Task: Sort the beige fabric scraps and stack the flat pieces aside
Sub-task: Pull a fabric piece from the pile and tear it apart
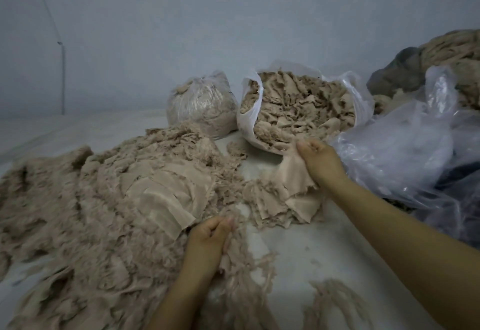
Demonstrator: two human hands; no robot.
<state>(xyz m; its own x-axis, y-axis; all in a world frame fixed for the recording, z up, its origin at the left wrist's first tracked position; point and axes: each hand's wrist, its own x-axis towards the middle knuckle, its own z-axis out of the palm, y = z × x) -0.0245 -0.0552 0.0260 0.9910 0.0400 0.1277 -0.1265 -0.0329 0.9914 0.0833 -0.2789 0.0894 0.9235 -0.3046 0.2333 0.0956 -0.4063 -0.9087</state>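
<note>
- Our right hand [320, 162] reached toward the open white bag [249, 111] and gripped a flat beige piece [291, 173] at the bag's lower rim, fingers curled round the cloth.
- Below that hand, the held piece hung onto a small stack of flat pieces [283, 205] lying on the tabletop [311, 251].
- Our left hand [210, 241] sat nearer to us, fingers curled round a wad of frayed scraps [239, 264] at the edge of the big heap.
- We had the big heap of beige scraps [78, 212] spread across the left of the tabletop, with several flat pieces [166, 199] fanned out on top of it near the left hand.
- The open white bag stood behind the stack, full of crumpled beige scraps [301, 106].
- Just left of it stood a tied clear bag [202, 103], also stuffed with beige material.
- To the right lay loose clear plastic sheeting [405, 148], and behind it another mound of beige cloth [457, 51] over something grey.
- A thin strand of frayed threads [335, 301] lay alone on the tabletop near our right forearm.
</note>
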